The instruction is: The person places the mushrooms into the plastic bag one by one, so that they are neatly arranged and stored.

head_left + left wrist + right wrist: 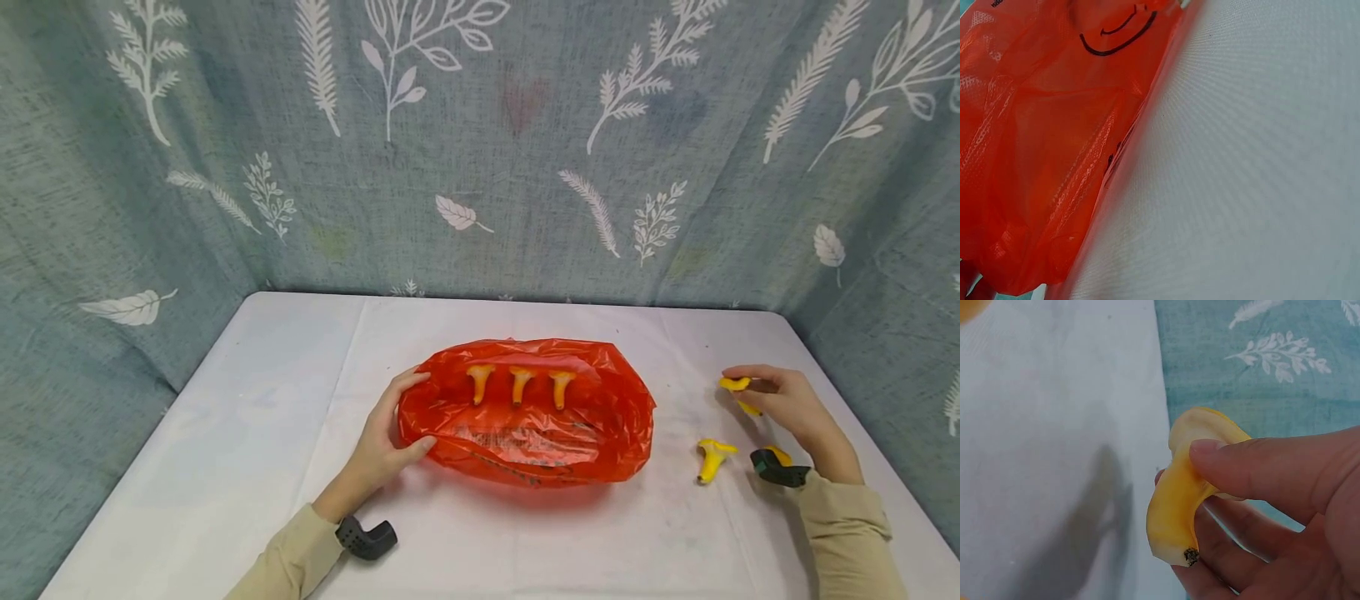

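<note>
A red plastic bag (525, 467) lies spread with its mouth facing me in the head view. Inside it, three yellow, chanterelle-shaped mushrooms (521, 385) form a row, stems downward. My left hand (381, 433) holds the bag's left edge, fingers at the upper rim and thumb at the lower one. Dark marks show on the bag's side (1066, 137) in the left wrist view. Over at the right, my right hand (795, 407) pinches a yellow chanterelle mushroom (1175, 503) between thumb and fingers. Its dark-tipped stem end points down in the right wrist view, a shadow falling beside it.
Another yellow mushroom (712, 460) lies on the white table (225, 450) between bag and right forearm. One more mushroom (780, 455) is partly covered by the black wrist device (780, 472). A leaf-patterned curtain (517, 167) encloses the table's back and sides.
</note>
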A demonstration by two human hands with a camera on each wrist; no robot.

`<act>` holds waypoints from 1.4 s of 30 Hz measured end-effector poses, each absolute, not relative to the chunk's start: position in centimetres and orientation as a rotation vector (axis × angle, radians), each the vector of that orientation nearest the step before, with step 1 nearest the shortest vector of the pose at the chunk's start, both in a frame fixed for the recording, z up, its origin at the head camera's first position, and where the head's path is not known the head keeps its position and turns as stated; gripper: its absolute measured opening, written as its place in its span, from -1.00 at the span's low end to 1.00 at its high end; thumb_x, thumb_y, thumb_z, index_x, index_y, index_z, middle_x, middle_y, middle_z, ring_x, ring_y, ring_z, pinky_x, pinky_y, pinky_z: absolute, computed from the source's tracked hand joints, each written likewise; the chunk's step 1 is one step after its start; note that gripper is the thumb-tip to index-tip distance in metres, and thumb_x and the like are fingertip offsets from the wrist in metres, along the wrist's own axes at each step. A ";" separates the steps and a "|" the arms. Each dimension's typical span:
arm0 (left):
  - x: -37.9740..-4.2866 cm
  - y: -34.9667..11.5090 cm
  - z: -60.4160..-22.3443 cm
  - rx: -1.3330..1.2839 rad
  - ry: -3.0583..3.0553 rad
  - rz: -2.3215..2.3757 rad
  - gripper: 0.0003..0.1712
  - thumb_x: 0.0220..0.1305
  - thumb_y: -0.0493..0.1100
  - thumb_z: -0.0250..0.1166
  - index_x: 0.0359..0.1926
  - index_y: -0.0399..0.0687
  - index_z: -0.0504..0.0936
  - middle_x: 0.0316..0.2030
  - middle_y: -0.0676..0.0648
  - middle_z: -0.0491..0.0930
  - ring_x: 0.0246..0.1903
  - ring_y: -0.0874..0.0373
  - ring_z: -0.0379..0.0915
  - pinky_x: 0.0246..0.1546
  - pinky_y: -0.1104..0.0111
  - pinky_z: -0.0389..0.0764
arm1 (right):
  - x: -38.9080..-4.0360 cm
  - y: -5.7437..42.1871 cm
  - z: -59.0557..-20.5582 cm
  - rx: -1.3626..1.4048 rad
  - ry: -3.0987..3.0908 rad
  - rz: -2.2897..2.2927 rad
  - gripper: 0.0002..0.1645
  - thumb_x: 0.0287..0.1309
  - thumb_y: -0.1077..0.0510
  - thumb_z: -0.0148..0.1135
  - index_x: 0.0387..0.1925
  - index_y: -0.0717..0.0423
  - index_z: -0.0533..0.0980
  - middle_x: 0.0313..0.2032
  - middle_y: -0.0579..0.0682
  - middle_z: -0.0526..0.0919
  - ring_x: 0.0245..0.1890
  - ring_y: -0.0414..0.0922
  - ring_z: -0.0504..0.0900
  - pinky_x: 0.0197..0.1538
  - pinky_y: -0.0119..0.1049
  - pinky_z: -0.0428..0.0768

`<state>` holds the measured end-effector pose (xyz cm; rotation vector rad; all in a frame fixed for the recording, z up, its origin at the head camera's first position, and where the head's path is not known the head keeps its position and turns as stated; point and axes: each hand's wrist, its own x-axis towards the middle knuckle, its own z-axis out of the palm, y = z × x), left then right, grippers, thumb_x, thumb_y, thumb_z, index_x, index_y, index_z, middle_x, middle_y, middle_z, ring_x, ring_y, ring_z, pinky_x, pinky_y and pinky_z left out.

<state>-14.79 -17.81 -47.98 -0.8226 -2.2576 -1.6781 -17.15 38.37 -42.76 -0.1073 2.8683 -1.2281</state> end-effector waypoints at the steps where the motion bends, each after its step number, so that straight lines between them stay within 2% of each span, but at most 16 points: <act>1: -14.8 -17.8 -48.0 -0.824 -2.254 -1.677 -0.12 0.03 -0.24 0.40 0.41 -0.01 0.28 0.41 -0.04 0.25 0.35 0.02 0.22 0.27 0.29 0.37 | -17.1 38.3 -42.6 -0.110 2.876 -1.232 -0.54 0.25 0.32 0.24 0.17 0.40 0.48 0.01 0.15 0.64 -0.24 -0.18 0.66 -0.28 -0.42 0.62; 2: -14.6 -17.8 -47.6 -0.826 -2.254 -1.672 -0.12 0.02 -0.26 0.40 0.40 -0.06 0.29 0.40 -0.08 0.26 0.34 0.01 0.23 0.27 0.30 0.37 | -17.1 38.2 -42.5 -0.110 2.884 -1.236 -0.54 0.25 0.32 0.24 0.17 0.40 0.49 -0.01 0.07 0.66 -0.25 -0.21 0.66 -0.29 -0.40 0.62; 7: -14.6 -17.8 -47.5 -0.827 -2.254 -1.669 -0.12 0.02 -0.25 0.40 0.39 -0.05 0.29 0.40 -0.08 0.26 0.34 0.01 0.23 0.27 0.30 0.38 | -17.0 37.7 -41.6 -0.103 2.894 -1.284 -0.55 0.29 0.24 0.24 0.17 0.35 0.49 -0.15 -0.35 0.66 -0.30 -0.30 0.64 -0.34 -0.35 0.56; 10: -14.8 -17.9 -48.0 -0.830 -2.247 -1.668 -0.10 -0.01 -0.26 0.41 0.40 -0.05 0.28 0.40 -0.07 0.25 0.34 0.02 0.23 0.25 0.29 0.40 | -16.8 37.4 -41.1 -0.085 2.889 -1.321 -0.52 0.32 0.15 0.26 0.18 0.32 0.49 -0.19 -0.42 0.65 -0.30 -0.32 0.64 -0.34 -0.35 0.56; 15: -14.8 -17.7 -48.0 -0.836 -2.234 -1.659 -0.07 -0.06 -0.31 0.41 0.39 -0.15 0.27 0.40 -0.14 0.25 0.34 -0.03 0.23 0.24 0.30 0.40 | -16.7 36.9 -40.5 -0.040 2.899 -1.334 -0.47 0.29 0.04 0.30 0.18 0.25 0.50 -0.20 -0.39 0.66 -0.29 -0.33 0.63 -0.26 -0.39 0.56; 22: -14.8 -17.9 -48.0 -0.837 -2.243 -1.659 -0.10 -0.01 -0.25 0.42 0.40 -0.02 0.29 0.41 -0.04 0.25 0.34 0.01 0.23 0.27 0.28 0.39 | -16.6 35.7 -39.8 0.003 2.909 -1.418 -0.48 0.23 -0.05 0.35 0.13 0.15 0.55 -0.23 -0.32 0.67 -0.29 -0.26 0.61 -0.22 -0.44 0.53; 26: -14.9 -17.9 -48.2 -0.839 -2.237 -1.655 -0.10 -0.02 -0.26 0.42 0.40 -0.03 0.29 0.41 -0.05 0.25 0.35 0.00 0.22 0.29 0.28 0.36 | -16.5 34.9 -39.2 0.020 2.900 -1.470 -0.46 0.21 -0.08 0.36 0.13 0.10 0.57 -0.14 -0.27 0.65 -0.24 -0.17 0.60 -0.19 -0.46 0.52; 31: -14.6 -17.6 -47.4 -0.838 -2.237 -1.642 -0.11 -0.05 -0.32 0.41 0.37 -0.20 0.29 0.39 -0.17 0.26 0.33 -0.01 0.23 0.25 0.33 0.39 | -16.3 33.6 -38.5 0.089 2.883 -1.509 -0.41 0.16 -0.17 0.37 0.14 0.03 0.57 0.01 -0.22 0.61 -0.12 -0.29 0.62 -0.10 -0.49 0.49; 36: -13.5 -17.0 -45.1 -0.844 -2.234 -1.650 -0.16 -0.05 -0.36 0.39 0.31 -0.41 0.29 0.34 -0.34 0.27 0.29 -0.07 0.27 0.22 0.34 0.42 | -16.3 32.4 -38.4 0.029 2.876 -1.624 -0.47 0.18 -0.05 0.40 0.12 0.10 0.58 -0.01 -0.19 0.65 -0.12 -0.30 0.66 -0.10 -0.48 0.53; 42: -13.2 -16.8 -44.4 -0.854 -2.233 -1.663 -0.17 -0.05 -0.38 0.38 0.29 -0.44 0.29 0.33 -0.37 0.26 0.27 -0.12 0.29 0.20 0.32 0.46 | -16.2 31.1 -38.3 -0.066 2.828 -1.763 -0.51 0.18 0.07 0.40 0.09 0.20 0.57 -0.09 -0.17 0.69 -0.20 -0.22 0.69 -0.11 -0.49 0.57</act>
